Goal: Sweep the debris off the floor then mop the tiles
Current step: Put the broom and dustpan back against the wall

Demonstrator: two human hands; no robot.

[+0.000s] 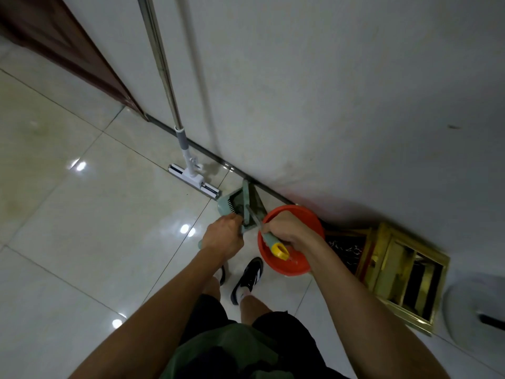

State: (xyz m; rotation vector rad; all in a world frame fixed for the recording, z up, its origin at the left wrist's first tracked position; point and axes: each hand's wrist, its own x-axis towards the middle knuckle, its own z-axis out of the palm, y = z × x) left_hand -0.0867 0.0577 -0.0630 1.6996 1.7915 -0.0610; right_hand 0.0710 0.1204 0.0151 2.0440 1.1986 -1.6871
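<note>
Glossy pale floor tiles point(90, 203) with dark grout lines run up to a white wall point(314, 91), a thin dark strip along its foot. A mop point(194, 178) leans against that wall, head on the floor — beyond and left of the left hand's fingers. The left hand point(222, 237) curls round the green dustpan handle point(243, 228); the dustpan point(240, 201) stands just past its fingertips. The right hand point(289, 231) grips the broom handle point(270, 239) over an orange bucket point(314, 222). A gold-framed stand point(401, 277) crowds the right; open tile spreads left.
</note>
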